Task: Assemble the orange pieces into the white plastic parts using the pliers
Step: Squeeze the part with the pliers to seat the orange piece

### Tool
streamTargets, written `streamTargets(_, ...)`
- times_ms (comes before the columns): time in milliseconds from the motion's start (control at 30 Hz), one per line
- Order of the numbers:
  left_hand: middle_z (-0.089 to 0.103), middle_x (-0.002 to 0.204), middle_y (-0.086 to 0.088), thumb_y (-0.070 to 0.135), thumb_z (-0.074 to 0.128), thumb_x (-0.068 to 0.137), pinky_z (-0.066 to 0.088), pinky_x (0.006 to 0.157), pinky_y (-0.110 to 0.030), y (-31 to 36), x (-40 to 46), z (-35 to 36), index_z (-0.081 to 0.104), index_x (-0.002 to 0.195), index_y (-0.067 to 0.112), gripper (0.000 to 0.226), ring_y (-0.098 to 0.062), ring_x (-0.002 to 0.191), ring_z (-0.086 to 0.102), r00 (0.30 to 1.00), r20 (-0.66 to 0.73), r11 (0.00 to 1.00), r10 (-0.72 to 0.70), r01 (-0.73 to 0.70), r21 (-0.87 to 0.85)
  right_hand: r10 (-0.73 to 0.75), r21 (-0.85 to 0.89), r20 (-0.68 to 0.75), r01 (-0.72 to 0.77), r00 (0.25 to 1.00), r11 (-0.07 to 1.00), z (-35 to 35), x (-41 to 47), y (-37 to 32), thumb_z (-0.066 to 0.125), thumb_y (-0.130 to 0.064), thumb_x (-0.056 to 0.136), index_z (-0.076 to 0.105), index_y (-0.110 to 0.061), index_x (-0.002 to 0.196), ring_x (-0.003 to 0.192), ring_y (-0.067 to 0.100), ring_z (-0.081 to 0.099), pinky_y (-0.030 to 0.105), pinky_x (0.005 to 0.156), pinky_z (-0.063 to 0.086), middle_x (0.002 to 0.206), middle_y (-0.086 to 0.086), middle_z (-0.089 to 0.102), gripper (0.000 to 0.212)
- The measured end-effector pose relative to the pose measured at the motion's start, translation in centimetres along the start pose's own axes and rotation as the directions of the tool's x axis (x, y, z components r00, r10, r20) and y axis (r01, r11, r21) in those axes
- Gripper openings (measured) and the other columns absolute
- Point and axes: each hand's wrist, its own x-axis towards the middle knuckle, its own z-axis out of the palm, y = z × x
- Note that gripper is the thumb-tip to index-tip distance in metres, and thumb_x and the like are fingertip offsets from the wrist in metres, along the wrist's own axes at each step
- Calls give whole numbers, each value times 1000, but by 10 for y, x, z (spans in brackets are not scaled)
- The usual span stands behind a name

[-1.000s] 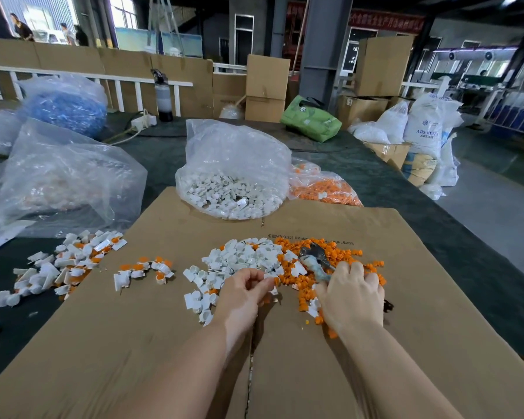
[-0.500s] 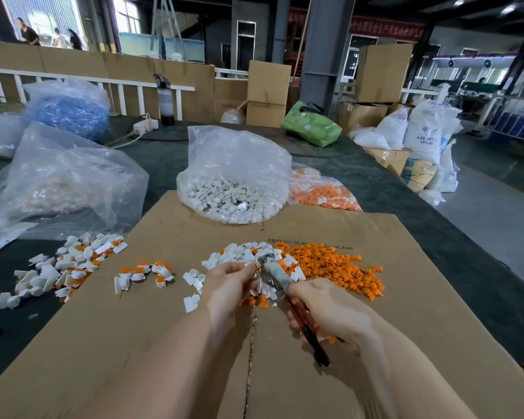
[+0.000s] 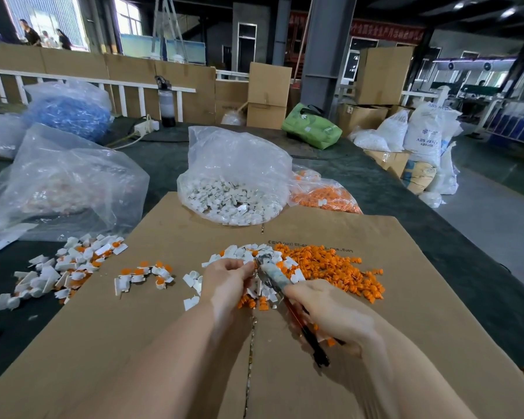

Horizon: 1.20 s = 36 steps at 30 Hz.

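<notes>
- Far left, on the dark table top (image 3: 170,164): a scatter of assembled pieces (image 3: 64,267), white with orange showing, lying off the cardboard's left edge.
- Behind them, a crumpled clear bag (image 3: 70,182); contents hazy through the plastic.
- On the cardboard sheet (image 3: 152,343), left of centre: a small row of joined pieces (image 3: 142,275), white shells with orange caps.
- Left hand (image 3: 229,282): forearm enters from bottom centre, wrist straight, fingers curled down and pinching something small at the pliers' nose; likely a white part, but the fingers hide it.
- Loose white plastic parts (image 3: 242,252) piled just beyond and under that hand.
- Far edge of the cardboard, centre: an open bag of white parts (image 3: 230,201).
- Pliers (image 3: 274,275): nose points up-left toward the left fingertips, handles run down-right, red and black.
- Right hand (image 3: 330,313): forearm comes in from the lower right, fingers wrapped round the handles, knuckles up.
- Loose orange pieces (image 3: 330,267) heaped right of the pliers, touching the white pile.
- Behind, a bag of orange pieces (image 3: 324,196) beside the white bag.
</notes>
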Motion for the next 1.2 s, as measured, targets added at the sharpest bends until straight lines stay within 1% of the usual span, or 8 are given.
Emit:
streamTargets(167,54,53,-2,5,62,88,38,38,-14,0,-3,2,58,72,4,16,-3,34,47,999,34,999,-5,7,-45,-42,-116,-64,34,997,993,1,-1,-1,40,-44,96,46,-17,77,41,7,44,13,39,33,44,-14,44,34)
streamTargets(400,54,45,0,11,64,87,41,45,-22,-1,-3,4,61,65,9,22,-11,39,46,999,28,998,-21,22,-51,-56,-210,-107,33,993,977,3,-2,-1,40,-61,90,45,-24,76,56,11,50,26,57,36,68,-3,52,40)
streamTargets(567,57,47,1,10,65,86,43,53,-26,-3,-2,4,62,63,10,23,-9,42,50,1000,20,999,-7,8,-45,-20,-162,-68,9,998,987,2,-4,-1,38,-60,91,45,-24,75,54,8,50,25,58,38,62,-8,46,40)
streamTargets(667,55,46,0,10,64,86,41,55,-28,-4,-2,4,59,59,11,28,-12,43,48,999,28,998,-30,31,-58,-47,-146,-87,34,995,989,4,-4,-1,41,-58,91,44,-24,74,55,11,52,18,49,37,59,-9,47,38)
streamTargets(867,56,50,-6,7,64,87,42,60,-32,-5,-3,5,58,62,7,25,-18,48,49,998,24,994,-58,60,-90,-155,-266,-171,106,973,958,8,-2,2,46,-51,92,41,-26,73,64,11,50,23,58,35,78,0,52,32)
streamTargets(1033,56,45,-2,6,60,89,41,40,-18,-5,-9,8,57,64,7,25,-8,36,48,997,35,988,-70,75,-139,-213,-294,-242,138,946,946,14,1,10,51,-50,90,45,-25,75,67,10,50,21,55,32,76,-5,49,30)
streamTargets(1133,58,50,-4,7,59,90,42,42,-21,-5,-11,9,57,70,7,20,-10,40,50,998,21,990,-52,55,-127,-223,-240,-338,146,914,960,17,6,23,58,-52,85,53,-26,83,63,2,48,15,53,35,74,-11,51,26)
streamTargets(1200,58,51,-4,8,61,89,42,40,-20,-9,-15,8,57,72,6,17,-9,40,51,1000,10,999,6,-6,-45,-196,-196,-448,119,872,973,16,12,34,61,-51,83,55,-27,95,77,5,55,21,64,43,88,-9,57,27)
